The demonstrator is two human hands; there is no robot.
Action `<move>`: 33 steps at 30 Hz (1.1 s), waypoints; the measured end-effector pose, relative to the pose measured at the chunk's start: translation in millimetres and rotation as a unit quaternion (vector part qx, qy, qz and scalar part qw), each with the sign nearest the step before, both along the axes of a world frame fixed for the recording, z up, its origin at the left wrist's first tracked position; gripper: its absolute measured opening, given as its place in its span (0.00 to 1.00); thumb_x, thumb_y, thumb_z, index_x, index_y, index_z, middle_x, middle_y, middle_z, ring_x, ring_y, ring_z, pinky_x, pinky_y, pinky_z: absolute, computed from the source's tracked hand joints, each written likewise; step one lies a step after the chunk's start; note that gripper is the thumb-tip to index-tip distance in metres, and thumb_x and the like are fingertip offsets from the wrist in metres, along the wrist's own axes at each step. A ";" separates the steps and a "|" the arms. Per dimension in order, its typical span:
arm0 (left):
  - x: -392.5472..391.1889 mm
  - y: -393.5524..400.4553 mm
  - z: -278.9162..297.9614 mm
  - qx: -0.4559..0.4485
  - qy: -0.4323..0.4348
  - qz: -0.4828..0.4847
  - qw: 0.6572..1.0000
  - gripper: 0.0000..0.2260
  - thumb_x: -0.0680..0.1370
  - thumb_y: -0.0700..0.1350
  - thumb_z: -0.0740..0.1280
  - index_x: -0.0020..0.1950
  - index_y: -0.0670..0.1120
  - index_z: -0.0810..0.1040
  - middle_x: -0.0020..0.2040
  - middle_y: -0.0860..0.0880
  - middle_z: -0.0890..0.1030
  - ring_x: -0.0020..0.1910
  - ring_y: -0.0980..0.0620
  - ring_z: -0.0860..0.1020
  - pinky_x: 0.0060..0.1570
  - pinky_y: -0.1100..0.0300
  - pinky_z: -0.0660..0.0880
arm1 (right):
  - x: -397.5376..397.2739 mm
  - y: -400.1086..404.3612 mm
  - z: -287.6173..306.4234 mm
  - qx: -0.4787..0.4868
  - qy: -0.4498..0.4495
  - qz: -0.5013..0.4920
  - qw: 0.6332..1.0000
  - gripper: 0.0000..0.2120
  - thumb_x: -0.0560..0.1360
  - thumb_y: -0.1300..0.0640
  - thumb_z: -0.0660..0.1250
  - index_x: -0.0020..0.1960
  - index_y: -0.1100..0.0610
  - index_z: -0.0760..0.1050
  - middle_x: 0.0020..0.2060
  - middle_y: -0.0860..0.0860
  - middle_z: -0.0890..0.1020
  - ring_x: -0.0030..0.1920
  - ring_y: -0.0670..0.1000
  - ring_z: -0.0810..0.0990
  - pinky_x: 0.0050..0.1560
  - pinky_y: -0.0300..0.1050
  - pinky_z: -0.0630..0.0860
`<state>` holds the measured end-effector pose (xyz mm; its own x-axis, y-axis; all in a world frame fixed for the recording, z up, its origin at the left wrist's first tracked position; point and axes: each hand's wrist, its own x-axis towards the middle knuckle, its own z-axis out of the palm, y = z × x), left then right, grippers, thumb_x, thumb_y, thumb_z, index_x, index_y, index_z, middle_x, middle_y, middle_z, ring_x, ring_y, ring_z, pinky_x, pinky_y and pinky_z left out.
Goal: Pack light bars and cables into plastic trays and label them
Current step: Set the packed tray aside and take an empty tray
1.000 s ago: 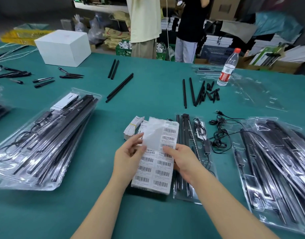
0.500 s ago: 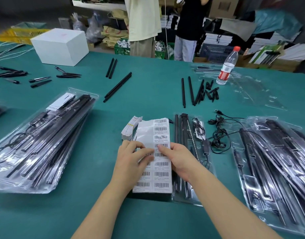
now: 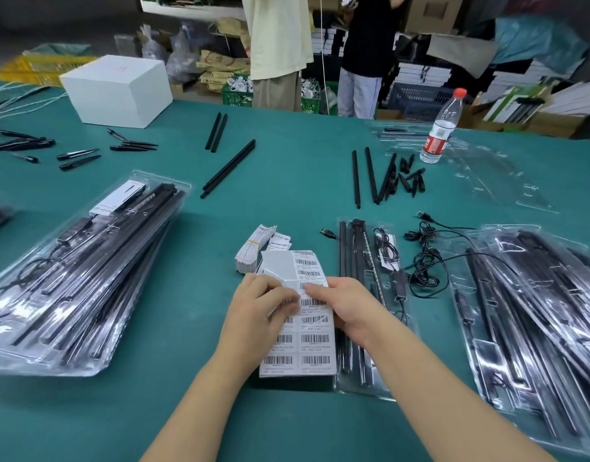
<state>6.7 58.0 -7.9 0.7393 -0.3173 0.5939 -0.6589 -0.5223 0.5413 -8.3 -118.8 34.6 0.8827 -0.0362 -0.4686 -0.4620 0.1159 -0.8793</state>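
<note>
Both hands' fingers curled on the label sheet [image 3: 315,341], near counter front edge: left hand [image 3: 260,315] and right hand [image 3: 345,303] pinch one barcode label. Risk: label tears/creases if peeled too steep.

Bare green counter [image 3: 287,181] runs open between the left tray stack [image 3: 77,278] and label sheet [image 3: 307,345]; right, tangled cables [image 3: 423,261] and the right tray stack [image 3: 533,315] crowd passage.
</note>
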 end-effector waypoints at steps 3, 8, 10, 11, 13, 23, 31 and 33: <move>-0.1 1.2 0.3 0.005 0.001 0.003 1.000 0.07 0.72 0.36 0.76 0.46 0.46 0.83 0.45 0.53 0.77 0.47 0.53 0.71 0.49 0.60 0.71 | 0.9 -0.2 0.3 0.005 -0.002 -0.001 1.000 0.09 0.79 0.60 0.69 0.56 0.63 0.81 0.47 0.60 0.86 0.44 0.57 0.85 0.46 0.52 0.83; -0.2 2.8 3.5 0.017 -0.006 0.006 1.000 0.08 0.73 0.33 0.73 0.46 0.44 0.81 0.47 0.52 0.76 0.49 0.53 0.72 0.50 0.62 0.70 | 2.5 2.1 -0.8 -0.003 -0.014 -0.001 1.000 0.07 0.79 0.60 0.68 0.55 0.61 0.80 0.46 0.58 0.87 0.43 0.56 0.86 0.43 0.50 0.83; -2.5 4.0 5.5 -0.024 0.031 -0.003 0.999 0.08 0.75 0.34 0.70 0.47 0.47 0.78 0.48 0.55 0.77 0.50 0.54 0.73 0.51 0.64 0.70 | 4.1 2.5 -1.6 -0.016 -0.016 -0.003 1.000 0.07 0.80 0.60 0.67 0.56 0.60 0.80 0.47 0.57 0.87 0.45 0.56 0.86 0.44 0.51 0.83; -3.8 5.3 7.4 -0.072 0.069 -0.003 0.995 0.09 0.76 0.36 0.68 0.47 0.50 0.77 0.48 0.57 0.78 0.50 0.54 0.75 0.51 0.63 0.71 | 4.6 2.7 -2.0 -0.024 -0.017 -0.003 1.000 0.07 0.80 0.60 0.67 0.56 0.60 0.80 0.47 0.56 0.87 0.46 0.56 0.86 0.44 0.51 0.83; -4.6 10.3 12.7 -0.213 0.164 0.007 0.963 0.10 0.78 0.39 0.65 0.47 0.55 0.76 0.50 0.56 0.81 0.51 0.54 0.79 0.51 0.63 0.74 | 4.7 4.1 -2.6 -0.047 -0.019 -0.001 0.999 0.06 0.80 0.59 0.67 0.56 0.58 0.80 0.47 0.54 0.87 0.46 0.55 0.87 0.44 0.51 0.83; -0.9 37.7 63.8 -0.374 0.159 0.079 0.910 0.09 0.77 0.40 0.72 0.46 0.55 0.80 0.41 0.54 0.83 0.40 0.56 0.79 0.44 0.65 0.75 | -6.7 -0.8 8.5 -0.276 -0.096 0.045 0.955 0.12 0.80 0.46 0.65 0.61 0.47 0.78 0.42 0.39 0.86 0.40 0.39 0.84 0.43 0.39 0.80; -44.4 -74.9 82.5 -0.180 0.350 -0.117 0.912 0.19 0.72 0.38 0.76 0.54 0.58 0.77 0.42 0.54 0.84 0.39 0.59 0.82 0.43 0.66 0.78 | -72.5 -84.2 -12.3 -0.539 -0.183 -0.056 0.820 0.13 0.81 0.60 0.61 0.59 0.52 0.81 0.48 0.43 0.81 0.52 0.46 0.75 0.51 0.43 0.71; -49.3 -102.4 66.9 -0.119 0.394 -0.134 0.901 0.20 0.73 0.39 0.76 0.58 0.58 0.77 0.41 0.56 0.84 0.40 0.61 0.82 0.43 0.66 0.78 | -94.0 -96.6 -24.1 -0.519 -0.183 -0.081 0.831 0.13 0.80 0.63 0.61 0.58 0.53 0.81 0.48 0.45 0.82 0.52 0.46 0.76 0.50 0.41 0.69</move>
